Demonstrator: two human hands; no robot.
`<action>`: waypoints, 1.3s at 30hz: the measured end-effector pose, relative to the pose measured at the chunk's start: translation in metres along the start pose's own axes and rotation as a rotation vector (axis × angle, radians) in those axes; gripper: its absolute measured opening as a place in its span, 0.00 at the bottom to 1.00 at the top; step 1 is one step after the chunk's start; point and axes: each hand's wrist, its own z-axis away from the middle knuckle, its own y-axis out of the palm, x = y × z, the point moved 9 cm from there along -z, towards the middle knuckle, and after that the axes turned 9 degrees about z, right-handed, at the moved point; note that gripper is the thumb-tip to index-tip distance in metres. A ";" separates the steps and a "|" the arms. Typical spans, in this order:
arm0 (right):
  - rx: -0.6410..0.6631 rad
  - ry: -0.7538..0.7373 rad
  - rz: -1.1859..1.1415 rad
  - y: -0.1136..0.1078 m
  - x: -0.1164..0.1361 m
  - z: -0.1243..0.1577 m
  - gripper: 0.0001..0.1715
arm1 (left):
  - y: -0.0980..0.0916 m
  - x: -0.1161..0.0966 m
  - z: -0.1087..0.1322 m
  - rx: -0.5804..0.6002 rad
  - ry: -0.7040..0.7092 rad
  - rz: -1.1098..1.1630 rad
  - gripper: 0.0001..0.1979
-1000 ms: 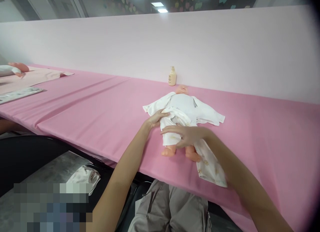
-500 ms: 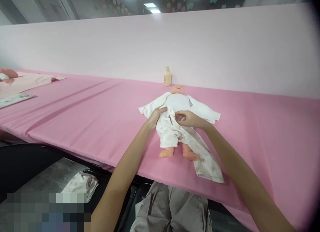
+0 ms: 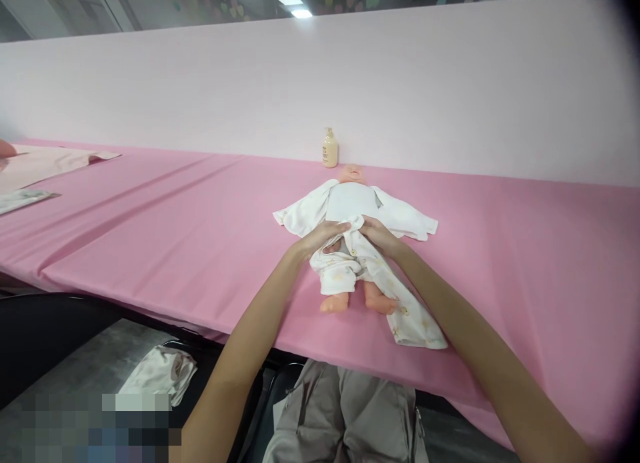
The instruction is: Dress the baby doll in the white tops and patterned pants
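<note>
A baby doll (image 3: 353,174) lies on its back on the pink table cover, its feet toward me. A white long-sleeved top (image 3: 350,202) covers its chest, with both sleeves spread out. Patterned white baby pants (image 3: 337,276) are round one leg, while the other pant leg lies loose to the right beside a bare foot. My left hand (image 3: 325,235) grips the waistband at the doll's middle, with its thumb inside the cloth. Close beside it, my right hand (image 3: 379,235) pinches the same waistband. Folds of cloth partly hide the fingertips of both hands.
A cream pump bottle (image 3: 330,148) stands behind the doll's head, near the white partition (image 3: 450,83). At far left lie a pale pink cloth (image 3: 55,163) and a folded patterned cloth (image 3: 25,200). Crumpled white fabric (image 3: 163,373) rests on a black chair below the table's edge.
My right hand has moved up and left to the waistband, close to my left hand. My left hand has shifted slightly right, and the waistband is now spread between them.
</note>
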 end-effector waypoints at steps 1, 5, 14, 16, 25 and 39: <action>-0.016 -0.016 0.006 0.001 0.001 0.000 0.14 | -0.001 -0.001 0.000 -0.027 0.003 -0.047 0.16; -0.013 -0.020 -0.050 0.007 0.004 -0.001 0.12 | -0.006 0.004 0.001 -0.087 -0.023 -0.087 0.09; 0.229 0.098 -0.104 0.010 0.000 0.009 0.14 | -0.007 0.020 -0.005 -0.086 -0.112 0.460 0.14; 0.358 0.106 -0.047 0.017 -0.001 0.013 0.16 | -0.011 0.021 -0.007 -0.130 -0.089 0.446 0.13; 0.200 0.118 -0.195 0.017 -0.004 0.005 0.14 | -0.008 0.018 -0.001 -0.009 -0.121 0.037 0.19; 0.250 0.187 -0.037 0.020 -0.011 0.009 0.19 | -0.018 0.042 -0.015 -0.022 -0.075 0.422 0.19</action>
